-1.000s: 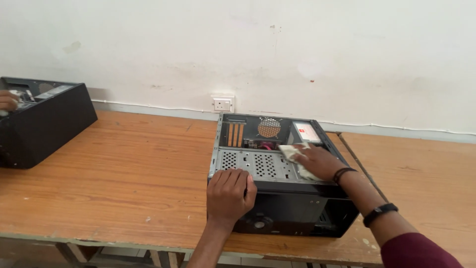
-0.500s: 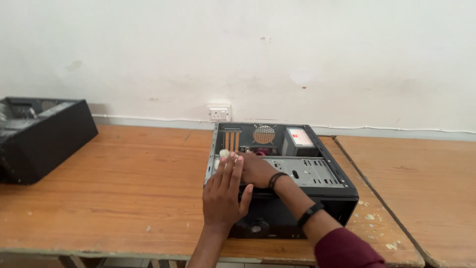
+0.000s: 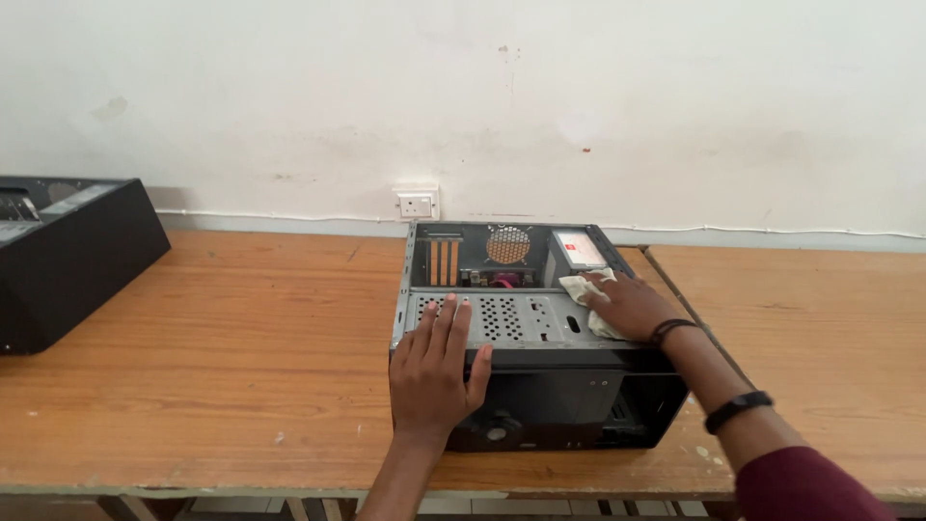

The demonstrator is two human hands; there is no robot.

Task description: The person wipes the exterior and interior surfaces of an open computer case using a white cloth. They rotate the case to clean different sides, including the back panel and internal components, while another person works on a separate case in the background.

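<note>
An open black case (image 3: 531, 328) lies on its side on the wooden table (image 3: 241, 338), its back panel toward the wall. It serves as the landmark.

Left hand (image 3: 434, 371): laid flat on the case's near left corner, fingers (image 3: 446, 323) stretched over the perforated metal tray (image 3: 506, 318). The grip is wide and holds nothing.

Right hand (image 3: 632, 307): on the case's right side, palm down, pressing a white cloth (image 3: 588, 292) against the tray's right end. The grip is closed down on the cloth, which shows crumpled at the fingertips and under the palm. Two dark bands sit on that wrist and forearm.

Inside the case, toward its far wall: a round fan grille (image 3: 508, 244) and, right of it, a grey power unit (image 3: 577, 253) with a light label. The cloth lies just in front of that unit.

Behind the case, a white socket (image 3: 416, 205) is fixed to the wall. Well left of the case, a second black case (image 3: 68, 256) stands at the table's edge.
</note>
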